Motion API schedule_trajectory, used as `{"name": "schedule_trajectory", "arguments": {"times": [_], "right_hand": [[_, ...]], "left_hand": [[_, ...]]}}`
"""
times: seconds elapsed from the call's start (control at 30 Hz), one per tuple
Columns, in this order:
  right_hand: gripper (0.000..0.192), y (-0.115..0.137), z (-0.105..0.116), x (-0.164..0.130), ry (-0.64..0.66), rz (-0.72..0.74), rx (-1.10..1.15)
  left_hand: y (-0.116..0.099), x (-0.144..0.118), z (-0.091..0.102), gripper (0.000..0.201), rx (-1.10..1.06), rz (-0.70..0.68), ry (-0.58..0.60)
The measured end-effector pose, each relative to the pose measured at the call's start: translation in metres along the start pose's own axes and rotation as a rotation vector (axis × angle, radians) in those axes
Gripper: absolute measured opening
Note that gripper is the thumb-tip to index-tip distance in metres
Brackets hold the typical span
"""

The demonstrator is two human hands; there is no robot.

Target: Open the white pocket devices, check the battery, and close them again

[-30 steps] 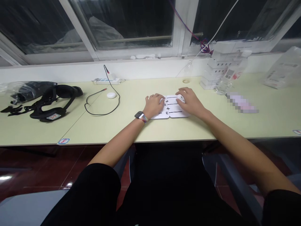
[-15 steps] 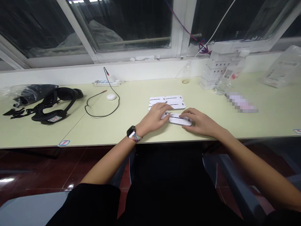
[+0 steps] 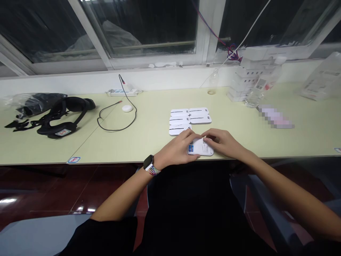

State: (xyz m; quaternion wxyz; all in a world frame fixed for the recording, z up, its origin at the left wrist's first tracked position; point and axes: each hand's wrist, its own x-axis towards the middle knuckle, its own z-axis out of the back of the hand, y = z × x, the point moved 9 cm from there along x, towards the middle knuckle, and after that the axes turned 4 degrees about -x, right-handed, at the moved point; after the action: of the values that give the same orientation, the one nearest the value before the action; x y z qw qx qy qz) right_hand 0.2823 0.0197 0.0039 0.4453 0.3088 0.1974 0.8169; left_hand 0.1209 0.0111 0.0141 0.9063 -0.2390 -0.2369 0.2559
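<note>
My left hand and my right hand together hold a small white flat device near the desk's front edge. Its upturned face shows a blue sticker and small print. My left wrist wears a watch. Just beyond my hands lie several more white devices in two columns, each with a black line across it, flat on the pale green desk.
A black head strap and a plastic bag lie at the far left. A black cable, a white puck and a power strip sit left of centre. Stacked white boxes and a clear bottle stand back right.
Both hands drew back from the grouped devices toward the desk's front edge, carrying one device; it has been turned over, so its labelled side now faces up.
</note>
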Motion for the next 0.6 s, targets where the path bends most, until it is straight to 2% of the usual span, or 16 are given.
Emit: {"name": "schedule_trajectory", "arguments": {"times": [0.1,0.23,0.33,0.6], "right_hand": [[0.023,0.012,0.008,-0.001,-0.006,0.127,-0.039],[0.031,0.034,0.01,-0.013,0.121,0.254,-0.131],[0.033,0.046,0.01,-0.02,0.182,0.307,-0.26],[0.02,0.058,-0.001,-0.019,0.298,0.468,-0.572]], "left_hand": [[0.007,-0.005,0.004,0.06,0.038,0.035,-0.009],[0.014,-0.011,0.006,0.074,0.036,0.09,-0.026],[0.014,-0.014,0.006,0.07,0.026,0.081,-0.049],[0.016,-0.017,0.005,0.068,-0.002,0.087,-0.058]]}}
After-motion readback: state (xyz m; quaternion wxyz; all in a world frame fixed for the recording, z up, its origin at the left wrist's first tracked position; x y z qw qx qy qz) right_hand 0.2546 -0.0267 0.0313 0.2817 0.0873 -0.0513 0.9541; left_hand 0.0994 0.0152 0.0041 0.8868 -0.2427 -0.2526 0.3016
